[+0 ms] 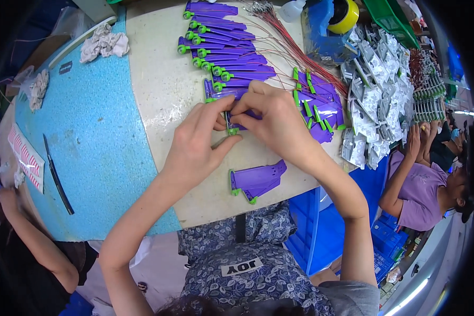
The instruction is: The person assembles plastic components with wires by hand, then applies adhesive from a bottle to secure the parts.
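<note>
Both hands meet over the pale tabletop, closed on a small purple plastic part with a green end [232, 131]. My left hand [195, 139] pinches it between thumb and fingers near the green end. My right hand [274, 113] holds its fingertips together at the part's upper side, hiding most of its purple body. Just beyond the fingers lies a row of similar purple parts with round green ends [231, 51], several with thin wires. Nearer to me, a purple part with two green tips [258, 180] lies apart on the table.
Purple pieces with green strips [324, 108] lie right of my hands, beside a heap of silver-grey housings [376, 100]. A blue tape dispenser with yellow tape [344, 15] stands behind. Leftward are a blue mat [89, 152], a black slim tool [58, 176] and crumpled tissue [104, 43]. Co-workers sit on both sides.
</note>
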A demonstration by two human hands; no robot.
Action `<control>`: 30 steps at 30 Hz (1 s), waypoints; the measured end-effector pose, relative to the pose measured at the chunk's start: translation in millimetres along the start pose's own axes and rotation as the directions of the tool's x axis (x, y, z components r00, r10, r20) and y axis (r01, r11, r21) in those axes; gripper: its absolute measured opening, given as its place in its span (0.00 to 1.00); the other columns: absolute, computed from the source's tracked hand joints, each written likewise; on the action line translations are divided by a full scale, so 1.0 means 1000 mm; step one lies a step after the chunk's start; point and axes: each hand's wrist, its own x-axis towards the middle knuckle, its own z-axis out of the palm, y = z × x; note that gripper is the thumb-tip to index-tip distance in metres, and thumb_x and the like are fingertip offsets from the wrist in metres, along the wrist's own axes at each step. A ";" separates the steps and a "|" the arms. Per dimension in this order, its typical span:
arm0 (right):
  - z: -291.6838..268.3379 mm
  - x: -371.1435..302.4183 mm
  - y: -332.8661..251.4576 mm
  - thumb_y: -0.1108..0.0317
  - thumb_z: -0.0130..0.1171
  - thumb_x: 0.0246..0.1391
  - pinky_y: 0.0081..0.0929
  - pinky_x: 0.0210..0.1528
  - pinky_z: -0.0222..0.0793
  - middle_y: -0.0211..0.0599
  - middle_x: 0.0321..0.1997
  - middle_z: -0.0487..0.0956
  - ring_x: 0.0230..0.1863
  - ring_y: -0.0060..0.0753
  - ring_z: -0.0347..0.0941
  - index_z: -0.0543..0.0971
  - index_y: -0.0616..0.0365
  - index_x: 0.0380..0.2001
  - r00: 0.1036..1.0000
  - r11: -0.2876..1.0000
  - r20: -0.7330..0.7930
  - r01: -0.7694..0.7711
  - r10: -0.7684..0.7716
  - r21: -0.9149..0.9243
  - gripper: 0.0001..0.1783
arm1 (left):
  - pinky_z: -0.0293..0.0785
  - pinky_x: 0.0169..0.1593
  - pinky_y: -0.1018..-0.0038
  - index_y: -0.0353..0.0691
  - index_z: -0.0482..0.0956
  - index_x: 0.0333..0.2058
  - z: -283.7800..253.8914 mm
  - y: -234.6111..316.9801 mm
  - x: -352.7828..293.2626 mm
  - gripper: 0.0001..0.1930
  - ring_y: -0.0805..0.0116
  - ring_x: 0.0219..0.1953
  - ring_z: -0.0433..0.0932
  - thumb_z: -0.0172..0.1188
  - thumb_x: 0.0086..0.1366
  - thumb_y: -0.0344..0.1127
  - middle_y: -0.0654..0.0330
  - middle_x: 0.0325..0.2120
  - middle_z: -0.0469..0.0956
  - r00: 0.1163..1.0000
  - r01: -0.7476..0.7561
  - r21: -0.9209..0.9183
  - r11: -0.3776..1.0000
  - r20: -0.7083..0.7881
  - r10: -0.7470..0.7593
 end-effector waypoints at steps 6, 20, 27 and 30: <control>0.002 -0.024 -0.007 0.78 0.65 0.49 0.25 0.24 0.58 0.33 0.23 0.72 0.22 0.21 0.63 0.84 0.62 0.31 0.974 0.957 0.114 -0.213 0.193 0.197 0.04 | 0.81 0.45 0.72 0.38 0.74 0.55 0.001 -0.005 -0.003 0.34 0.64 0.40 0.81 0.75 0.47 0.24 0.56 0.45 0.80 1.000 0.009 -0.044 0.999 -0.004 -0.009; -0.012 -0.003 0.004 0.73 0.66 0.42 0.35 0.25 0.68 0.44 0.16 0.76 0.17 0.39 0.73 0.81 0.66 0.21 0.904 0.907 -0.069 -0.418 0.422 0.057 0.06 | 0.76 0.39 0.69 0.36 0.77 0.31 -0.005 -0.007 0.012 0.14 0.59 0.38 0.74 0.73 0.47 0.32 0.58 0.35 0.75 0.928 -0.373 0.296 0.879 0.138 0.347; -0.097 0.010 0.049 0.71 0.64 0.54 0.29 0.31 0.74 0.41 0.25 0.81 0.25 0.34 0.79 0.82 0.63 0.34 0.788 0.980 -0.589 0.088 -0.177 -0.178 0.07 | 0.77 0.38 0.70 0.36 0.77 0.27 -0.010 -0.001 0.023 0.12 0.60 0.38 0.74 0.73 0.48 0.32 0.62 0.47 0.81 0.902 -0.404 0.245 0.881 0.266 0.340; -0.157 0.022 0.082 0.60 0.68 0.54 0.21 0.25 0.63 0.27 0.19 0.75 0.20 0.17 0.65 0.82 0.66 0.32 0.732 0.886 -0.533 -0.458 0.424 0.074 0.16 | 0.77 0.37 0.69 0.36 0.74 0.24 -0.006 0.001 0.027 0.14 0.60 0.38 0.74 0.73 0.47 0.32 0.61 0.46 0.82 0.888 -0.437 0.213 0.874 0.258 0.381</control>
